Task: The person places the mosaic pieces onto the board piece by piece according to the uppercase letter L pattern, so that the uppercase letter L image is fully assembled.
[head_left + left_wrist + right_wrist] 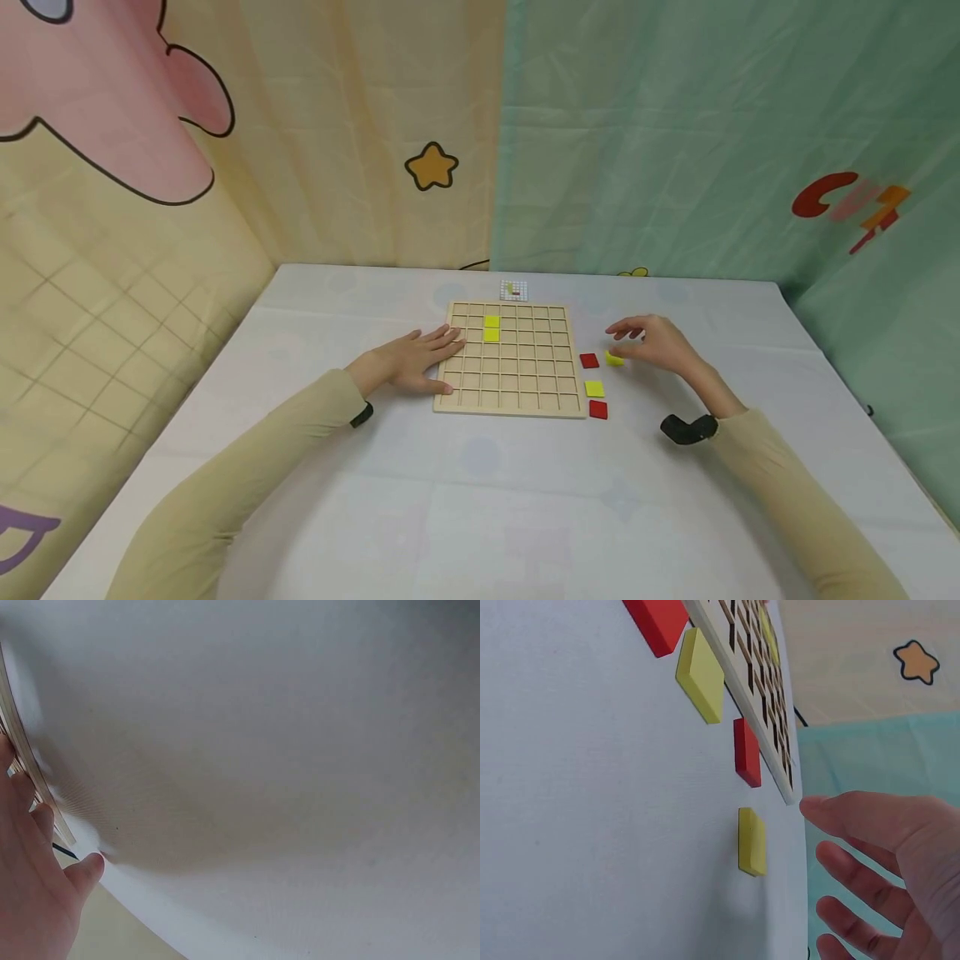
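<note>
My left hand [412,360] lies with fingers spread over the left edge of a wooden grid board [510,409], the fingertips on its cells. Two yellow square tiles [491,328] sit one below the other in the board's upper cells. To the right of the board, my right hand [654,342] hovers with loosely bent fingers and holds nothing. Just under its fingertips is a loose yellow tile [752,842]; the right wrist view shows a gap between them. Nearer the board lie a red tile [589,361], another yellow tile [595,389] and a second red tile [598,410].
A small card [513,290] printed with a coloured grid lies just behind the board. The white-covered table [480,517] reaches back to the hanging curtains [637,167], and a patterned cloth [112,333] hangs on the left.
</note>
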Available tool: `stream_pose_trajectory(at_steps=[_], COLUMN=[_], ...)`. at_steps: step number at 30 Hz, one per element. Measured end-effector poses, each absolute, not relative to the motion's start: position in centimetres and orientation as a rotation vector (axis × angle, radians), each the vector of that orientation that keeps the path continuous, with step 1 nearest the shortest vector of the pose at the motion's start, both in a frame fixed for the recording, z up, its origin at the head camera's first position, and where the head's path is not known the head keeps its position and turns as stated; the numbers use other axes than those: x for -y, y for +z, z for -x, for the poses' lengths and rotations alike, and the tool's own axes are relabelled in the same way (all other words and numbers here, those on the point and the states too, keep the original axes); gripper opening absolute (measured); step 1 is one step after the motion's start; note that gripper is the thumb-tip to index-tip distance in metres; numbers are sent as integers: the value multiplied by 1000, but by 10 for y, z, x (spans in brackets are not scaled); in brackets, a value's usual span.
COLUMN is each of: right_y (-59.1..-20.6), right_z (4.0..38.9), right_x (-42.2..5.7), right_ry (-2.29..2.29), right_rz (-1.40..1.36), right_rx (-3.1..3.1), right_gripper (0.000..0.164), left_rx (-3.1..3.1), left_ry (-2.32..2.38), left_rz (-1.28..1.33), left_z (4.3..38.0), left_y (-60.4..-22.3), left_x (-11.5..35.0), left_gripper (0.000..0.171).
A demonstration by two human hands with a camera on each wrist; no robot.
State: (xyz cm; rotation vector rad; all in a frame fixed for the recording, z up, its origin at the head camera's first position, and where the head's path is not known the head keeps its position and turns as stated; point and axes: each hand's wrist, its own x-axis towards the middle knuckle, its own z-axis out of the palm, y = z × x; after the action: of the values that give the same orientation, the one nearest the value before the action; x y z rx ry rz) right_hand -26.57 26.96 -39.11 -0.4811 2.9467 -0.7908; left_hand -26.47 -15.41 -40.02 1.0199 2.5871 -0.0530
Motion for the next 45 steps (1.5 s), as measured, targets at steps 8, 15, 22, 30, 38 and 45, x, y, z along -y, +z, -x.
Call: stream_pose_trajectory(at_steps=[8, 15, 22, 30, 38, 45], right_y=[-402, -409, -409, -409, -406, -401], right_z=[264, 263, 263, 263, 263, 265], right_x=[-279, -285, -289, -287, -281, -276], right_ry=[-745, -741, -746, -634, -562, -557], right_rz=[508, 496, 507, 492, 472, 528], right_rx=[-2888, -2879, -2868, -2930, -2997, -3052], right_gripper=[39, 38, 32, 27, 31, 28], left_rx=[-2586, -2582, -2589, -2586, -2585, -2587], left_ry=[-58, -60, -72, -71, -58, -64], left_rz=[-1027, -1018, -1013, -1009, -1015, -1014], left_z=[264, 263, 264, 264, 264, 266], left_y=[-401, -401, -401, -400, -399, -400], left_x=[154, 154, 154, 153, 153, 153], left_gripper=[88, 89, 89, 88, 88, 88])
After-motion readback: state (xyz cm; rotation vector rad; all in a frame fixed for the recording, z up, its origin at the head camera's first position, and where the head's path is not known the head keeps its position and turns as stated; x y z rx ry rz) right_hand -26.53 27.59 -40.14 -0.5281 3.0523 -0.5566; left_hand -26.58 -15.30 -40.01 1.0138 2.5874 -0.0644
